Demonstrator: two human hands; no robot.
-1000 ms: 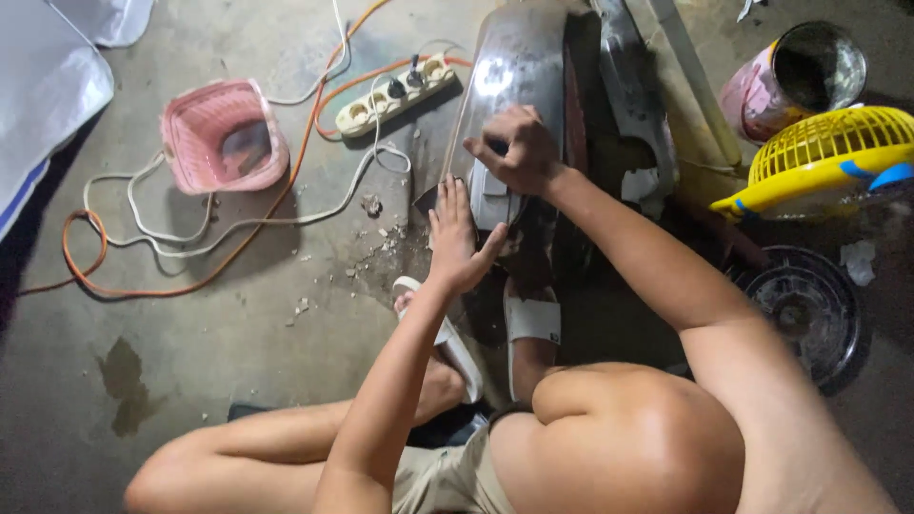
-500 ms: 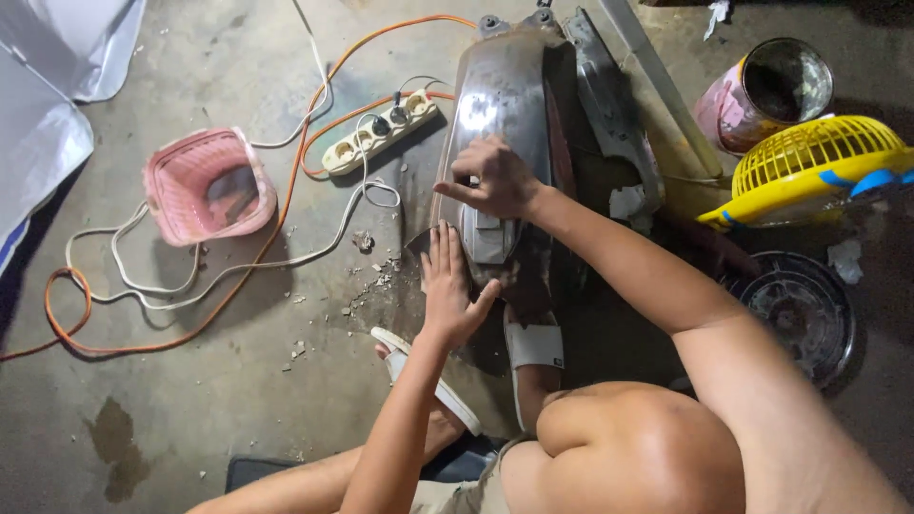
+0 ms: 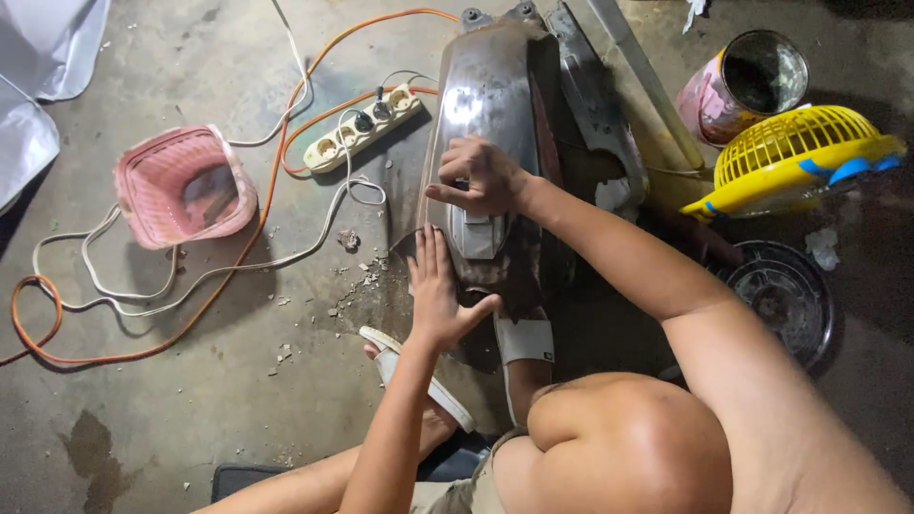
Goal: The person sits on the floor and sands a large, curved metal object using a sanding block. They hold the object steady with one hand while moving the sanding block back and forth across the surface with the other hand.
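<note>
The fender (image 3: 490, 105), a long curved metal panel with a worn, shiny skin, lies lengthwise on the concrete floor (image 3: 171, 400) at the centre of my view, running from the top edge down toward my knees. Working from the left, I see a grey sheet (image 3: 38, 57) in the top corner, then a pink basket (image 3: 181, 186) standing open on the floor, with white and orange cables (image 3: 143, 286) looping round it. Just right of the basket a white power strip (image 3: 362, 128) lies at an angle, near the fender's left edge, and small debris (image 3: 357, 276) is scattered below it. My left hand (image 3: 438, 290) rests flat on the fender's lower left edge, fingers straight and close together, thumb spread out to the right; it grips nothing. Under that wrist a white sandal (image 3: 419, 376) sits on my foot. My right hand (image 3: 481, 176) is higher on the fender, fingers curled and pressed down on its surface; I cannot tell whether anything is pinched beneath them. Right of the fender lies a second dark metal strip (image 3: 595, 105), then a pink paint can (image 3: 743, 81), a yellow fan (image 3: 795, 157) tipped on its side, and below it a dark round metal disc (image 3: 781, 295).
</note>
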